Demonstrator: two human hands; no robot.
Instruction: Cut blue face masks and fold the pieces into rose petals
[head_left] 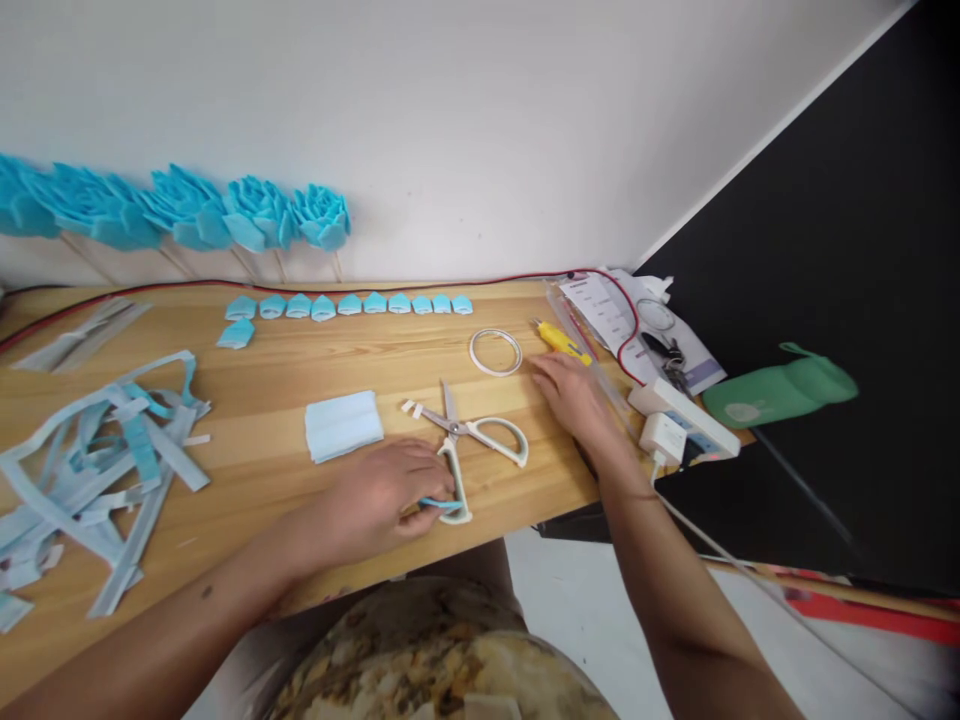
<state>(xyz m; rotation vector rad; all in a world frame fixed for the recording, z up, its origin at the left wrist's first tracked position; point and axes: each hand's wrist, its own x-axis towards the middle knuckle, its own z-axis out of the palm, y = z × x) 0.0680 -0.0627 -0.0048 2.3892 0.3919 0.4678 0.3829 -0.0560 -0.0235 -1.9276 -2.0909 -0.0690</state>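
Note:
My left hand point(401, 490) is closed, pinching a small blue fabric piece point(441, 503) between thumb and fingers, over one handle of the scissors. Those scissors point(454, 428) lie spread on the table with white handles, and small white bits sit at one blade tip. Just behind the left hand rests a folded pale-blue stack of cloth point(344, 426). My right hand point(566, 392) lies low on the table, fingers loosely stretched and holding nothing that I can see. Close to its fingertips are a roll of white tape point(496, 352) and a yellow tool point(562, 342) with a narrow tip.
Folded blue petals point(349, 304) line the table's back. Blue fabric flowers point(187, 208) on sticks lean against the wall. Cut strips point(124, 470) pile up at left. To the right are papers point(600, 305), keys point(675, 370), a power strip point(694, 420) and a green bottle point(780, 388).

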